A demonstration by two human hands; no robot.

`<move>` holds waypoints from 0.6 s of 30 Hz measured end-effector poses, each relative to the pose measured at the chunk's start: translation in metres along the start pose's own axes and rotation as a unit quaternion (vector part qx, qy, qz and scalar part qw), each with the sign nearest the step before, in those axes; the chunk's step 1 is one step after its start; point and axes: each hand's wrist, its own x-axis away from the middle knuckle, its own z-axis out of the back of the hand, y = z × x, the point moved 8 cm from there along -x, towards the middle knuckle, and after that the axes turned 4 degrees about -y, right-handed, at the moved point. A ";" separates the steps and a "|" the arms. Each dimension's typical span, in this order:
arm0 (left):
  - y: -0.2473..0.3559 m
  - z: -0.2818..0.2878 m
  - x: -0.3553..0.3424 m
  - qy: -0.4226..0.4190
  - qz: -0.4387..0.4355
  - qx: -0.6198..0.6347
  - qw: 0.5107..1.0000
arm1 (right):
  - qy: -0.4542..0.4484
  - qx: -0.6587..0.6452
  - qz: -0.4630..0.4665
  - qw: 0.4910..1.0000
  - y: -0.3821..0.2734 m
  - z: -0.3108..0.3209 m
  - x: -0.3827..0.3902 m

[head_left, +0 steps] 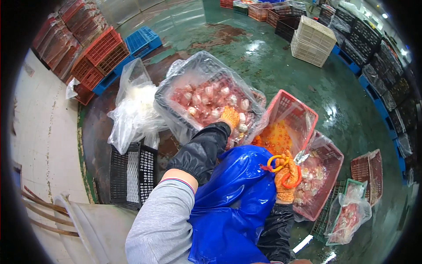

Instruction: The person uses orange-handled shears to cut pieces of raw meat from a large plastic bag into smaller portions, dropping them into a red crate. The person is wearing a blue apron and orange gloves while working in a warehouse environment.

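My left hand (230, 117), in an orange textured glove, reaches into a dark crate (165, 102) lined with clear plastic. Its fingers curl down among reddish, wet pieces (205, 93) with pale rounded lumps; whatever they grip is hidden. My right hand (285, 178), gloved alike, is closed round a tool with a yellow loop (277, 163), an orange-red loop and a short metal end (301, 157); its exact kind is unclear. Beyond that hand leans a red crate (303, 115) with orange pieces in liquid (278, 136). Just right of it, a lined dark-red crate (330, 176) holds pale, glossy pieces.
A blue apron (233, 193) covers my lap. Left stand a black crate (145, 171) and bunched clear plastic (138, 108). Bagged red pieces (346, 220) lie at right. Stacked crates (313, 42) and blue pallets line the sides. The green floor (263, 57) is wet.
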 end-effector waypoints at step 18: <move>-0.050 0.043 0.047 -0.020 0.132 0.384 0.914 | -0.072 0.044 -0.020 0.996 0.003 -0.014 0.006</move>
